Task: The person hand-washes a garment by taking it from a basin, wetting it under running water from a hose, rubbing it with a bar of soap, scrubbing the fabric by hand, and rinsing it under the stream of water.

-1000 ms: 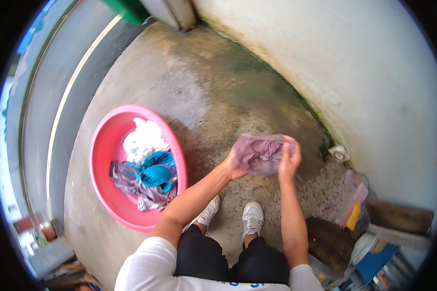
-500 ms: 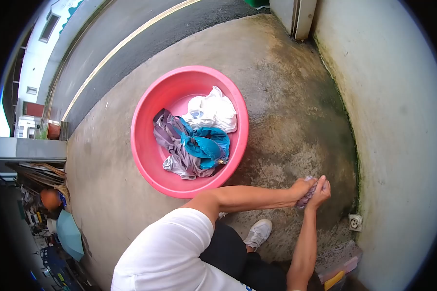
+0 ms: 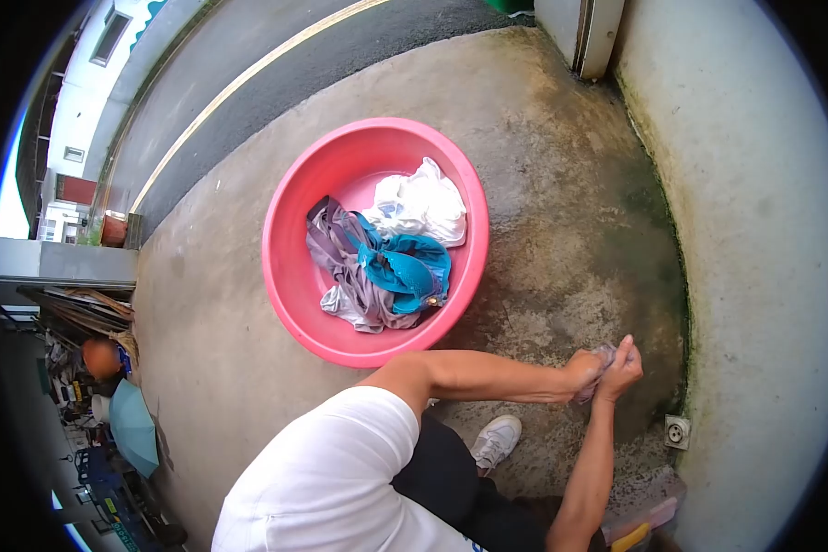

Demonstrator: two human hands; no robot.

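Note:
A small wet bundle of pale purple-grey cloth is squeezed between my two hands, above the wet concrete at the right. My left hand is closed round one side of it. My right hand grips the other side, its thumb pointing up. Fingers cover most of the cloth, so I cannot make out which garment it is. Left of my hands stands a round pink basin. Inside it lie a white garment, a blue bra and a mauve-grey garment.
A pale wall with a socket near its foot runs along the right. My white shoe rests on the concrete floor. A light-blue umbrella and clutter lie at the left; a road passes beyond.
Both hands have tightened and turned round the cloth, so less of it shows. The whole view has shifted slightly, with the basin now a little further right in it.

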